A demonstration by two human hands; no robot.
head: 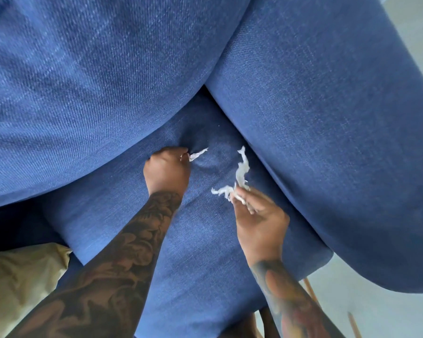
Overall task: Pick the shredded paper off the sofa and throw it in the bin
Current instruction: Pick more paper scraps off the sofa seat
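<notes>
I look down on the seat of a blue fabric sofa. My left hand is closed near the back of the seat and pinches a small white paper shred between thumb and fingers. My right hand hovers over the seat to the right, its fingers closed on a bunch of white paper strips that stick up and out to the left. A tiny white speck lies further back on the seat. No bin is in view.
A big blue back cushion bulges over the seat on the left, and the padded armrest runs along the right. A tan cushion lies at lower left. Pale floor and wooden legs show at lower right.
</notes>
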